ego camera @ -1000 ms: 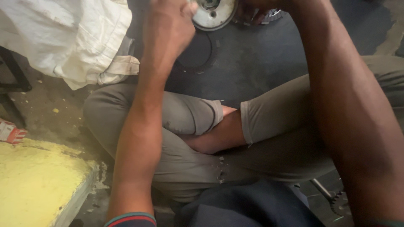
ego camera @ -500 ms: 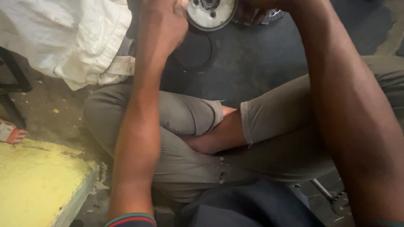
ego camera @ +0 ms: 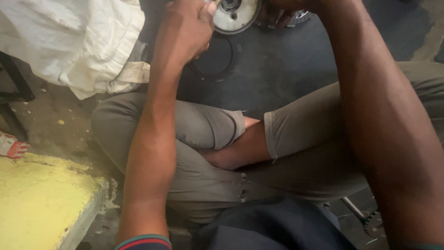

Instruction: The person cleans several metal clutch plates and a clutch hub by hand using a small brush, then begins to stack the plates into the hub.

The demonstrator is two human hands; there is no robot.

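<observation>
A round silver metal disc part (ego camera: 234,17) with a dark hub sits at the top edge of the head view, partly cut off. My left hand (ego camera: 187,28) is closed right beside its left rim, fingers curled against it; what the fingers pinch is hidden. My right hand (ego camera: 282,8) reaches the disc's right side at the frame's top, mostly out of view, with only dark fingers showing. Both forearms stretch forward over my crossed legs in grey trousers (ego camera: 203,139).
A black rubber ring (ego camera: 213,62) lies on the dark floor below the disc. A white cloth sack (ego camera: 69,41) fills the upper left. A yellow painted slab (ego camera: 41,203) is at lower left, a small red and white packet (ego camera: 11,146) beside it. A metal tool (ego camera: 358,215) lies under my right arm.
The view has shifted slightly; the disc and my left hand sit higher in the frame than before. Both hands stay at the disc.
</observation>
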